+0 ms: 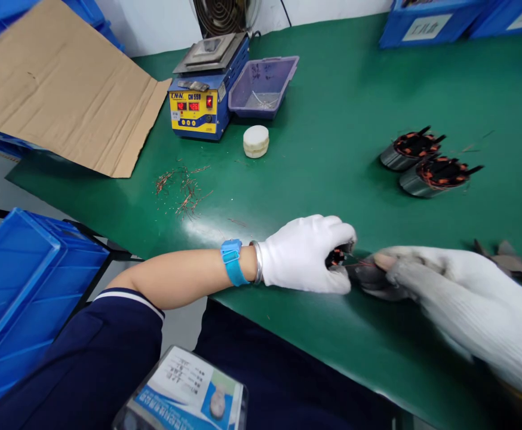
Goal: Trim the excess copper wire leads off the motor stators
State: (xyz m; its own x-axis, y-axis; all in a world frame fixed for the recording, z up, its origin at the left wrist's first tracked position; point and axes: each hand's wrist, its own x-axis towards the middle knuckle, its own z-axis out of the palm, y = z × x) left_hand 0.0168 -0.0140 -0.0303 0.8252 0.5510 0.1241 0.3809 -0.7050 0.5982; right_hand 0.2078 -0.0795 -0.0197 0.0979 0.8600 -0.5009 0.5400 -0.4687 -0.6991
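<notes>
My left hand (308, 254), in a white glove, is closed around a stator (335, 257). Most of that part is hidden by the fingers; black and copper-coloured bits show at its end. Just to the right, my right hand (440, 280), in a soiled white glove and blurred, pinches fine copper wires (360, 263) that run from the stator. Its fingertips look dark grey. Farther back on the right, two more stators (433, 177) stand together, with steel sides, copper windings and black prongs. Behind my right hand lies a pair of cutters (509, 261), partly covered.
Copper wire scraps (187, 191) lie on the green table (324, 161). At the back stand a blue-and-yellow heating unit (196, 110) with lit displays, a purple tray (261, 89) and a round white pad (256, 142). Cardboard (73, 89) leans at left; blue bins (422, 27) stand at the back right.
</notes>
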